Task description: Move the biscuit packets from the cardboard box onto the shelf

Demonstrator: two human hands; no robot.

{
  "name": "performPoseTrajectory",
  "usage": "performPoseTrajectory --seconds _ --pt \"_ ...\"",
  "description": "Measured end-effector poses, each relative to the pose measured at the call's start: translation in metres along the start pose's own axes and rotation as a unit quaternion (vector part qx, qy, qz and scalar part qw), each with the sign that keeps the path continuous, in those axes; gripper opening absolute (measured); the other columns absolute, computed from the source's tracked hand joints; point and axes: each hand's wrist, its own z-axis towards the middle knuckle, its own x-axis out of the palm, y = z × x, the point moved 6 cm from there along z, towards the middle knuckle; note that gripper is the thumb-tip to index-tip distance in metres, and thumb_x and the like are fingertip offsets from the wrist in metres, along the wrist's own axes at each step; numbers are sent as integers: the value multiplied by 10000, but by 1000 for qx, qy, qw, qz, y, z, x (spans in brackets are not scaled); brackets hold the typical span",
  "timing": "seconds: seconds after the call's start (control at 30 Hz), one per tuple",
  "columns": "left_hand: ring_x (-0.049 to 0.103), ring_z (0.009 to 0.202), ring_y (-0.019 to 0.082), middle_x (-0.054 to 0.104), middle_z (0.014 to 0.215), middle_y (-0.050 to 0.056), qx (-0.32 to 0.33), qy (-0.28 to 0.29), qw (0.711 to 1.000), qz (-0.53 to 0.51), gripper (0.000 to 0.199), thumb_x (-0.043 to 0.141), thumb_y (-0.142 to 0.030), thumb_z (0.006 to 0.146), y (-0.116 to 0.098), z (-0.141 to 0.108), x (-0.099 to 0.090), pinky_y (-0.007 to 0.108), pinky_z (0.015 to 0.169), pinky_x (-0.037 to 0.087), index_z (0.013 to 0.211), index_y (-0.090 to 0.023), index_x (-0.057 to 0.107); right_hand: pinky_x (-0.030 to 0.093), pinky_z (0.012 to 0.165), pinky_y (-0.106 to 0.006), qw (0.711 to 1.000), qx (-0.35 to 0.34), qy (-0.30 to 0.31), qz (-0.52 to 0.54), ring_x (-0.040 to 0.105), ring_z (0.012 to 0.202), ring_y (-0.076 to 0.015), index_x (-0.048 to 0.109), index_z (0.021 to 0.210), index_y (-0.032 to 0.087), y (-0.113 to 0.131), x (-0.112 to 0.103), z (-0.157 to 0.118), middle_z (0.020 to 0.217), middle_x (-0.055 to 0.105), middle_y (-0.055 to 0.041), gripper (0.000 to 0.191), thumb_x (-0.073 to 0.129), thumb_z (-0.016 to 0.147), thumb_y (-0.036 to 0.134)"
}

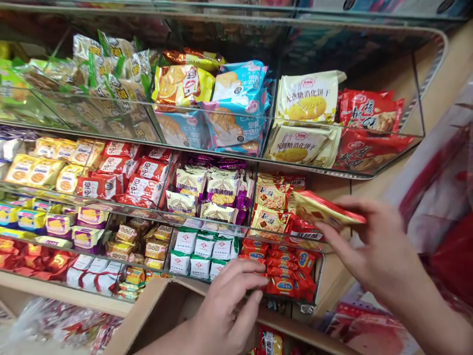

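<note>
Head view: your right hand (373, 241) pinches a red and gold packet (321, 204) between the thumb and the fingers. This packet is held tilted at the right end of the middle row, in front of the compartment with the peach-gold packets (271, 222); whether it touches them, you cannot tell from this angle. Your left hand (229, 303) has nothing in it; its fingers are loosely spread and a little bent. It is above the cardboard box (147, 308), near to the small red packets (283, 268) of the near row; contact with them is not clear. To the left of these are white and green packets (201, 251). Cream and purple packets (221, 187) fill the compartment to the left of the peach-gold ones. In the far row, cream biscuit packets (310, 98) stand between blue packets (240, 86) on the left and bright red packets (369, 111) on the right.
</note>
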Motion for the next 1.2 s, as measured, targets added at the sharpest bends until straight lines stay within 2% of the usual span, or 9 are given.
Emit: performPoseTrajectory --seconds 0.07,0.13,0.3,0.5,0.7,0.87,1.0,1.07,1.2 --pt "475 1156 184 565 1191 72 77 12 993 88 315 477 -100 824 -11 17 -7 373 1014 352 1112 -222 513 467 853 -355 986 -138 58 -67 568 958 -209 496 1078 185 14 20 26 1033 567 -104 275 493 819 276" --pt "403 1241 207 535 1259 87 112 39 977 178 325 463 -136 839 -16 33 -8 434 1087 241 1156 -195 503 446 884 -356 966 -208 126 -91 549 1004 -203 468 1134 166 18 43 43 1088 558 -112 295 421 845 199" --pt "236 1341 308 391 1400 151 111 122 935 314 447 387 -337 897 -17 66 8 545 1101 85 1268 -97 450 437 882 -370 935 -196 271 -112 538 1030 -213 340 1321 139 8 87 65 1146 555 -124 498 431 832 165" --pt "231 1334 355 346 1394 239 64 100 923 365 749 350 -599 837 -4 92 22 588 1079 0 1295 -10 419 365 913 -466 949 -150 208 -182 455 1118 -295 507 1225 145 -6 97 76 1214 557 -120 401 496 846 274" --pt "291 1297 384 419 1339 269 41 104 894 433 799 366 -636 808 -4 101 27 576 1080 38 1263 14 459 349 929 -490 946 -160 241 -146 395 1195 -285 561 1188 251 -19 112 69 1290 516 -34 340 399 897 324" --pt "338 1253 383 443 1322 256 62 101 879 461 771 360 -619 821 -4 101 26 606 1063 45 1256 10 460 340 965 -496 949 -166 208 -168 341 1256 -289 412 1331 177 -20 98 62 1365 408 -133 485 403 887 373" --pt "330 1253 341 432 1346 196 78 93 867 483 684 305 -593 855 -2 99 23 630 1055 41 1268 -68 454 388 954 -408 963 -170 153 -139 465 1146 -247 550 1162 120 -19 60 49 1222 515 -155 398 458 843 340" --pt "376 1207 340 474 1294 197 86 91 863 489 672 289 -591 860 -6 99 23 648 1044 50 1225 -65 493 443 880 -361 954 -146 228 -126 560 1006 -221 612 1036 149 -25 51 40 1090 598 -119 300 503 797 294" --pt "448 1127 312 544 1182 169 109 84 853 503 528 301 -484 903 -15 108 22 645 1046 73 1065 -79 599 480 697 -289 886 -34 452 -102 621 762 -185 663 887 217 -45 53 21 849 680 -44 209 507 747 226"
